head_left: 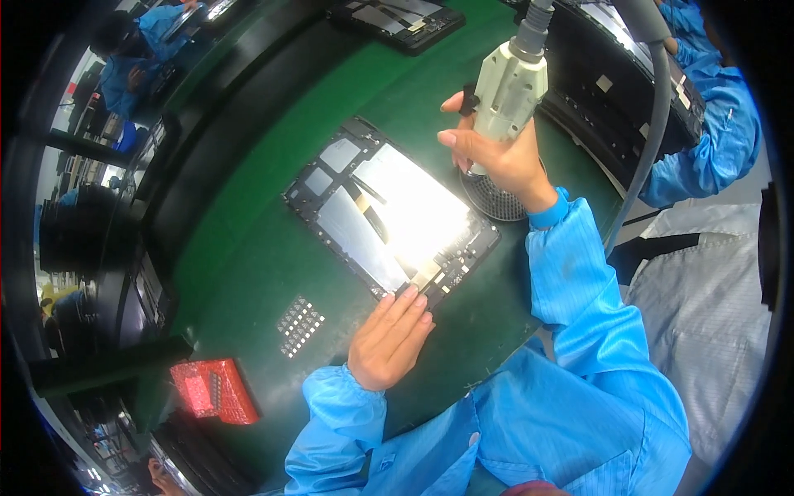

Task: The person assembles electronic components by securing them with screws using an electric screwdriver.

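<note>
An opened tablet [343,217] lies at a slant on the green work surface, its silvery inner plates and black edge parts bared. My left hand [390,337] rests with fingers stretched flat on the tablet's near edge. To the right, my right hand [509,161] is wrapped round a pale electric screwdriver [511,87], which hangs from a grey hose above. The screwdriver's lower end is over a round dark dish with a mesh-like pattern [496,198], partly hidden by my hand; I cannot tell whether it touches.
A sheet of small black-and-white pieces [301,326] and a red wrapped packet [213,391] lie at left. Another opened tablet [399,21] is at the far edge. A black tray [612,99] stands at right, by a co-worker's blue sleeve [703,165]. A grey cable [659,107] hangs nearby.
</note>
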`<state>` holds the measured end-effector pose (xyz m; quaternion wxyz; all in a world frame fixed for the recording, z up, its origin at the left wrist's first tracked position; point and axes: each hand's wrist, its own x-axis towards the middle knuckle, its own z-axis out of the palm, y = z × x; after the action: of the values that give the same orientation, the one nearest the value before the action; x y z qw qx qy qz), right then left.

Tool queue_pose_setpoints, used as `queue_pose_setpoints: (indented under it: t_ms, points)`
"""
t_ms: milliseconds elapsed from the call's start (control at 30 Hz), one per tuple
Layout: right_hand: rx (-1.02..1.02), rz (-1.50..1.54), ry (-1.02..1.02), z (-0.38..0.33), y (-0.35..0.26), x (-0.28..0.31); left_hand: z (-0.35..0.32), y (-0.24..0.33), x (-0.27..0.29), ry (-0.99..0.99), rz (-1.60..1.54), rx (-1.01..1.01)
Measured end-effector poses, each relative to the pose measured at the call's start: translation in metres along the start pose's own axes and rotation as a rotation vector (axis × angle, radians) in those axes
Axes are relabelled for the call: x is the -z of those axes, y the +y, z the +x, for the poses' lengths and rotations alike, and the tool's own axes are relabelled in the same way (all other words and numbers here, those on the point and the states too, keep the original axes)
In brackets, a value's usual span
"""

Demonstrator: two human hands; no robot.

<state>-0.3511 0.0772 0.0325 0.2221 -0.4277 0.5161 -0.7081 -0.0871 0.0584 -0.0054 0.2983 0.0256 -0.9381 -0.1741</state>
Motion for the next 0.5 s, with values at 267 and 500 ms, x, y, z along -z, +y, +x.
queue_pose_setpoints:
  t_ms: [267, 500]
  points:
    - [0.074, 0.103, 0.074, -0.005, -0.022, -0.014, 0.000, -0.009, -0.004, 0.000, -0.019, 0.039]
    - [-0.085, 0.237, -0.242, -0.036, -0.038, -0.086, 0.002, -0.010, -0.006, 0.058, 0.025, 0.000]
